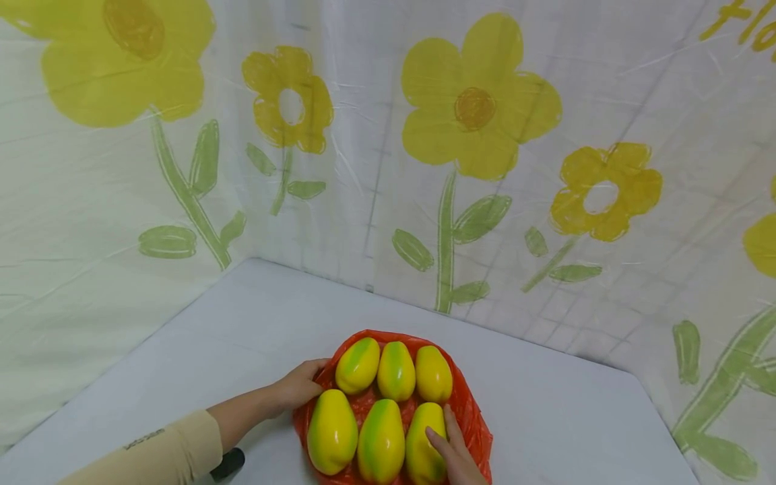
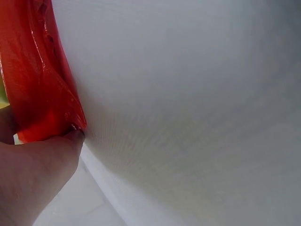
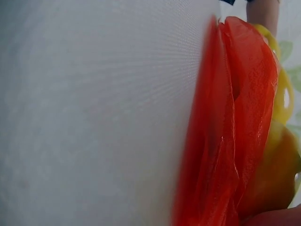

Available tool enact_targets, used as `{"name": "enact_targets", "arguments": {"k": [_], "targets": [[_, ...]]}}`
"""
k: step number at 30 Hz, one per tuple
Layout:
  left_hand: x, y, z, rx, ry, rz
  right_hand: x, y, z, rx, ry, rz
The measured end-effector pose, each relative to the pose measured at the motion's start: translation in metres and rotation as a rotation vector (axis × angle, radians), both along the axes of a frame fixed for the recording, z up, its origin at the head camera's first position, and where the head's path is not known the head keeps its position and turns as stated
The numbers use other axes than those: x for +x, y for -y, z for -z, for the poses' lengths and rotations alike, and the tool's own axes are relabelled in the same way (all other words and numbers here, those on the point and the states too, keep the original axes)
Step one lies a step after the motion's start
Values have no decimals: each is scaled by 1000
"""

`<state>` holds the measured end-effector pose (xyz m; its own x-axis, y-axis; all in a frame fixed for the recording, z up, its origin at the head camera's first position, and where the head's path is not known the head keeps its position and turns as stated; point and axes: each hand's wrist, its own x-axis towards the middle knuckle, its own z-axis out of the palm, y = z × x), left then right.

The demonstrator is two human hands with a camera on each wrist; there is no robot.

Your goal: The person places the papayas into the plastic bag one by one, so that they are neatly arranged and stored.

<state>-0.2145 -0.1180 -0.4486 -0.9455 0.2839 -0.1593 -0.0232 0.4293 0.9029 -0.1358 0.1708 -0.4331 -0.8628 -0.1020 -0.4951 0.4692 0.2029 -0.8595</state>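
Several yellow papayas with green streaks lie in two rows inside a spread red plastic bag [image 1: 475, 424] on the table. At its left side, my left hand [image 1: 300, 385] holds the bag's edge; the left wrist view shows thumb and finger pinching the red film [image 2: 44, 89]. My right hand [image 1: 459, 455] grips the front right papaya [image 1: 419, 441], thumb on its top and fingers along its right side. The middle front papaya [image 1: 380, 441] and the front left papaya [image 1: 332, 431] lie beside it. Only a bit of the right hand [image 3: 277, 217] shows in the right wrist view.
The white table [image 1: 254, 316] extends around the bag, its far edge against a curtain [image 1: 351, 202] printed with yellow flowers. A small black object [image 1: 229, 463] lies by the left forearm, partly hidden by the sleeve [image 1: 182, 444].
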Motion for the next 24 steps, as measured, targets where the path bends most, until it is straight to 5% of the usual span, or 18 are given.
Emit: {"name": "enact_targets", "arguments": {"k": [12,24], "targets": [[-2,-5,0,14,15,13,2,-8,-5,36,-15,23],[3,5,-4,-13,51,6,1,-17,-26,162,-149,-50]]}}
